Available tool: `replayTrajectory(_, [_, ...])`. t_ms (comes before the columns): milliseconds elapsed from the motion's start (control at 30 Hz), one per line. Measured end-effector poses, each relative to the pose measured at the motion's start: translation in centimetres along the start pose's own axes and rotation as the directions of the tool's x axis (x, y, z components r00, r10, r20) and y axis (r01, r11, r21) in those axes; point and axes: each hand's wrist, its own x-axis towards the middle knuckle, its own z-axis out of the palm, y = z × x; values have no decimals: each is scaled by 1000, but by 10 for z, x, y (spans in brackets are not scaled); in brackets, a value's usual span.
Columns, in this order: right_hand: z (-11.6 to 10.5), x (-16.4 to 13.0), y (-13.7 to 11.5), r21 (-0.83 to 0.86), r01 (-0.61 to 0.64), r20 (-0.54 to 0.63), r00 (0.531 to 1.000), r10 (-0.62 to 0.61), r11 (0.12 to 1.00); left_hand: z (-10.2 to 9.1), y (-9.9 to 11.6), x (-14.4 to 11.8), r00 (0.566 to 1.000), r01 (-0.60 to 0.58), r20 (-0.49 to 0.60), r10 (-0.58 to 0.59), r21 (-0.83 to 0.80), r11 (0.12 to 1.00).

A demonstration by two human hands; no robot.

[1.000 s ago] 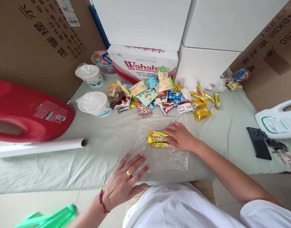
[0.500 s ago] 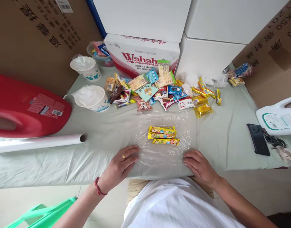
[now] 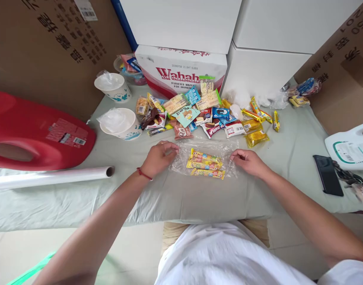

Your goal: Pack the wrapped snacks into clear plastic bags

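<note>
Several yellow snack sticks [image 3: 204,165] lie side by side on a sheet of clear plastic film [image 3: 179,162] in the middle of the table. The film's near part appears folded up over them, and they look hazy beneath it. To their left, my left hand [image 3: 160,158] pinches the film's left edge between thumb and fingers. On the opposite side my right hand [image 3: 249,161] is closed on the right edge. Just beyond the film is a heap of wrapped snacks [image 3: 196,114].
Two paper cups [image 3: 122,128] with plastic bags in them stand left of the heap. A red jug [image 3: 69,144] and a white roll [image 3: 65,177] lie at the left. At the right are a phone [image 3: 328,174] and a white bottle [image 3: 350,148]. A Wahaha box [image 3: 181,67] stands behind.
Both hands have moved away from me, from the film's near corners to beside the snack sticks. The film's near edge has come up with them over the sticks, which have shifted slightly.
</note>
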Motion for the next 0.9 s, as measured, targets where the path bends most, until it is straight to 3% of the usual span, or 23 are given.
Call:
replayTrajectory(67, [6,2,6,-82,-62,-11,998,62,995,4,-4,5,985,129,-128,-114,113,985])
replayTrajectory(133, [11,-1,10,-153,-91,-17,996,89,984,5,-1,0,936,197,-326,-130,179,964])
replayTrajectory(200, [14,-5,12,-184,-90,-13,996,89,979,4,11,-9,896,114,-444,-1,228,967])
replayTrajectory(233, [15,-6,13,-186,-86,-13,996,86,979,4,21,-12,897,11,-430,104,257,966])
replayTrajectory(300, [15,-8,14,-183,-84,-11,996,83,980,9,42,-12,911,-253,-251,326,285,925])
replayTrajectory(367, [14,-7,14,-178,-83,-13,997,82,980,19,60,1,900,-423,11,435,254,870])
replayTrajectory(500, [14,-7,14,-182,-82,-29,997,78,980,48,76,45,900,-401,317,298,336,852])
replayTrajectory(600, [15,-9,13,-186,-81,-29,997,77,979,58,78,68,829,-459,500,250,354,815])
replayTrajectory(667, [16,-12,13,-173,-76,-25,997,73,982,58,79,72,792,-499,557,253,349,793])
replayTrajectory(767, [16,-19,14,-131,-63,-21,998,61,989,51,80,69,803,-493,536,260,352,796])
replayTrajectory(900, [15,-31,16,-71,-4,-22,1000,3,997,42,81,63,795,-453,534,288,208,867])
